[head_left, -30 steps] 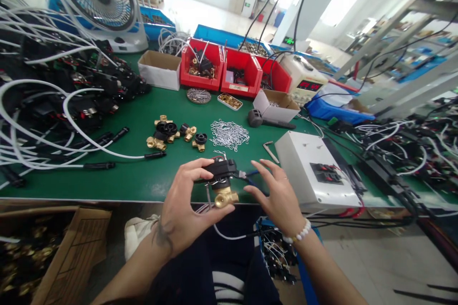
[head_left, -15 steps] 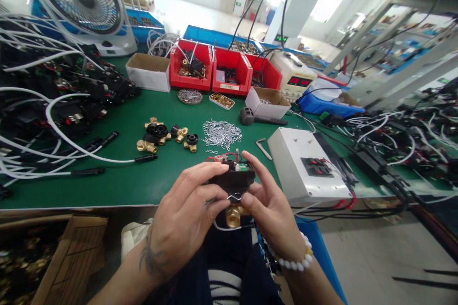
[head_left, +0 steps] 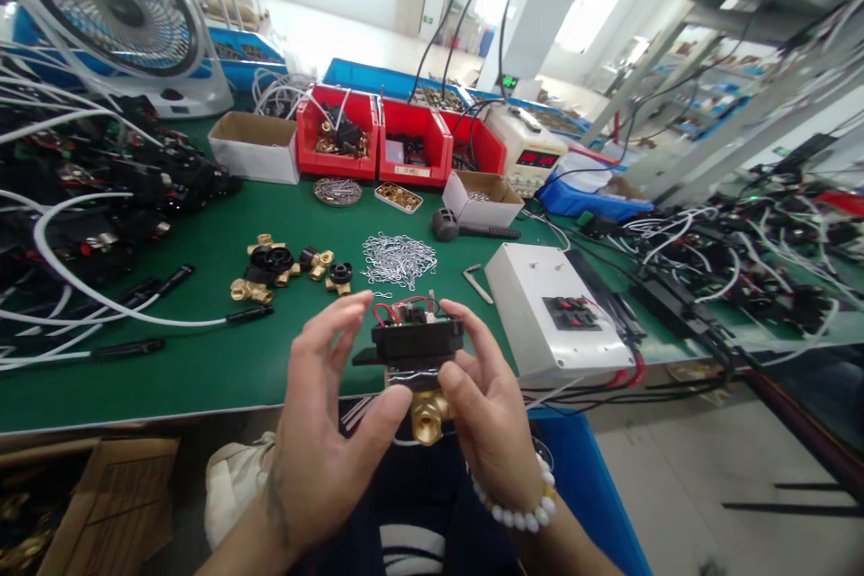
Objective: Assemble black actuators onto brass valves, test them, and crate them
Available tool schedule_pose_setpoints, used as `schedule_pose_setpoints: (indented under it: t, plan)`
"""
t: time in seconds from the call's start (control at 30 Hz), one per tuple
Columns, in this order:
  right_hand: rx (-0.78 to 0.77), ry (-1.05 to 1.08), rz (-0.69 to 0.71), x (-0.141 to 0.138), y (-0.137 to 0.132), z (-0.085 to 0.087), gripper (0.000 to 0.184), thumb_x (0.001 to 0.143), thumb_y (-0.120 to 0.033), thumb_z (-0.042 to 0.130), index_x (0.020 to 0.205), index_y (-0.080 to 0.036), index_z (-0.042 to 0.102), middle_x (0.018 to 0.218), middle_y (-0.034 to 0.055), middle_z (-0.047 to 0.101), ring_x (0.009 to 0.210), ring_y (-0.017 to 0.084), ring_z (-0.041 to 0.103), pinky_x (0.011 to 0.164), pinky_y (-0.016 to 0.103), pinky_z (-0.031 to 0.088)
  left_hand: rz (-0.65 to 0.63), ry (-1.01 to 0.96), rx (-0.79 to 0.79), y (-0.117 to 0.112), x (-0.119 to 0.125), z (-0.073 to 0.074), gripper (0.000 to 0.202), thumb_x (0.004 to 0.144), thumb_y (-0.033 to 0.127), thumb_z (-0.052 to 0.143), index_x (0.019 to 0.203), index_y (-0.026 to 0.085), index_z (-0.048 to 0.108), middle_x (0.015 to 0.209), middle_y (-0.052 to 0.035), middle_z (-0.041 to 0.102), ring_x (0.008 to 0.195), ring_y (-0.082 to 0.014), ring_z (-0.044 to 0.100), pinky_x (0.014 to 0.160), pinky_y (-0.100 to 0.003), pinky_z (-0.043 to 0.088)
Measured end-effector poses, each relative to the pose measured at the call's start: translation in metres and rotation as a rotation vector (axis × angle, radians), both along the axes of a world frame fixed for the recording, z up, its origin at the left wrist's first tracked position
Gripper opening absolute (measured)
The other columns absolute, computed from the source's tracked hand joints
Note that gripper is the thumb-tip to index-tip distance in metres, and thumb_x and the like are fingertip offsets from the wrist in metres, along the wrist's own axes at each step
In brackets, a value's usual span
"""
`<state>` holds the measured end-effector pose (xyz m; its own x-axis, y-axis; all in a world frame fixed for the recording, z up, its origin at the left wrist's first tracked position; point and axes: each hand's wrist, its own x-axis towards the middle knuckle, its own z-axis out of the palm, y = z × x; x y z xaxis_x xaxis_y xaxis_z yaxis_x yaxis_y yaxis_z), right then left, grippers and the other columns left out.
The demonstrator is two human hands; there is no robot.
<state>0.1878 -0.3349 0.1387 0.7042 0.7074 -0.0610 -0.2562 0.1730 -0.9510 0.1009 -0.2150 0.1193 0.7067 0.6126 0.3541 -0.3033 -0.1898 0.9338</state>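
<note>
My right hand (head_left: 490, 400) grips a valve assembly from its right side, thumb in front. The assembly has a black housing (head_left: 417, 341) on top, with red wires and a circuit board showing, and a brass valve body (head_left: 427, 418) below. A thin metal clip (head_left: 413, 376) lies across the joint between housing and brass. My left hand (head_left: 330, 414) is spread beside the assembly, fingers apart and holding nothing. Beyond the hands is a pile of wire clips (head_left: 400, 259). Several brass fittings with black collars (head_left: 271, 263) stand left of that pile.
Red bins (head_left: 337, 157) line the back of the green table (head_left: 202, 396). On the right is a grey box with switches (head_left: 540, 324), near a hex key (head_left: 478, 284) and a hammer (head_left: 445, 225). Cabled black units (head_left: 101, 171) crowd the left, below a fan (head_left: 121, 9).
My left hand has let go of the clip and assembly and opened out to the left. The clip now sits across the joint. The camera view has shifted somewhat to the right.
</note>
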Motion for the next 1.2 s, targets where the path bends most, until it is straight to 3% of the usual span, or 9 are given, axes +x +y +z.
schedule_pose_setpoints:
  t: [0.1,0.17,0.2,0.33,0.47,0.63,0.77,0.9,1.2]
  plan:
    - [-0.163,-0.230,0.097,0.012,-0.004,0.013,0.066,0.085,-0.049,0.067,0.142,-0.028,0.041,0.109,0.0076,0.075,0.094,0.024,0.073,0.084,0.042,0.059,-0.350,0.183,-0.559,0.003,0.007,-0.002,0.059,0.090,0.050,0.062,0.138,0.019,0.049,0.134,-0.0168,0.062,0.123,-0.0331,0.061,0.095,-0.044,0.056]
    - [-0.367,-0.514,0.185,0.040,-0.011,0.028,0.051,0.087,-0.045,0.066,0.132,-0.024,0.056,0.099,0.0063,0.077,0.085,0.022,0.073,0.082,0.041,0.058,-0.396,0.254,-0.698,0.005,0.010,-0.003,0.060,0.085,0.051,0.068,0.131,0.015,0.054,0.122,-0.0162,0.069,0.111,-0.0321,0.068,0.090,-0.041,0.057]
    - [-0.466,-0.682,0.186,0.061,-0.016,0.036,0.039,0.087,-0.045,0.065,0.120,-0.023,0.066,0.094,0.0056,0.077,0.083,0.022,0.072,0.082,0.041,0.057,-0.346,0.254,-0.697,0.006,0.011,-0.004,0.060,0.082,0.049,0.073,0.128,0.015,0.055,0.118,-0.0137,0.071,0.106,-0.0296,0.070,0.089,-0.038,0.056]
    - [-0.773,-1.033,-0.359,0.172,-0.036,0.051,0.027,0.079,-0.042,0.070,0.093,-0.020,0.074,0.103,0.0106,0.075,0.102,0.029,0.066,0.100,0.049,0.045,-0.278,0.231,-0.571,0.006,0.007,0.000,0.055,0.075,0.043,0.081,0.119,0.018,0.059,0.104,-0.0071,0.074,0.092,-0.0221,0.072,0.083,-0.029,0.056]
    - [-0.881,-0.833,-0.123,0.245,-0.050,0.039,0.039,0.061,-0.050,0.081,0.081,-0.018,0.074,0.087,0.0091,0.076,0.088,0.027,0.068,0.089,0.046,0.051,-0.226,0.217,-0.537,0.000,0.001,0.015,0.052,0.070,0.040,0.085,0.113,0.021,0.062,0.096,-0.0040,0.076,0.084,-0.0207,0.072,0.075,-0.027,0.057]
    - [-0.819,-0.778,-0.070,0.249,-0.054,0.020,0.060,0.055,-0.064,0.079,0.091,-0.017,0.075,0.086,0.0077,0.076,0.077,0.021,0.066,0.074,0.036,0.052,-0.200,0.225,-0.568,-0.005,0.000,0.020,0.052,0.067,0.038,0.088,0.111,0.022,0.066,0.097,-0.0038,0.076,0.085,-0.0217,0.072,0.075,-0.028,0.058]
    - [-0.815,-0.817,-0.169,0.241,-0.048,0.014,0.052,0.054,-0.063,0.079,0.081,-0.019,0.073,0.076,0.0058,0.074,0.071,0.020,0.063,0.068,0.034,0.050,-0.286,0.199,-0.661,-0.002,0.005,0.018,0.055,0.077,0.051,0.078,0.117,0.016,0.065,0.105,-0.0104,0.076,0.098,-0.0268,0.072,0.087,-0.035,0.057]
    - [-0.819,-0.851,-0.216,0.232,-0.044,0.012,0.038,0.061,-0.056,0.077,0.076,-0.021,0.072,0.078,0.0058,0.075,0.074,0.022,0.064,0.069,0.035,0.051,-0.351,0.156,-0.798,-0.001,0.012,0.025,0.064,0.077,0.059,0.075,0.118,0.011,0.066,0.099,-0.0146,0.076,0.097,-0.0322,0.073,0.083,-0.042,0.059]
    - [-0.844,-0.859,-0.252,0.224,-0.043,0.010,0.031,0.065,-0.048,0.072,0.078,-0.019,0.071,0.079,0.0056,0.073,0.073,0.021,0.063,0.071,0.034,0.050,-0.424,0.136,-0.848,-0.007,0.013,0.025,0.059,0.082,0.061,0.068,0.116,0.013,0.068,0.095,-0.0120,0.076,0.093,-0.0294,0.074,0.077,-0.038,0.061]
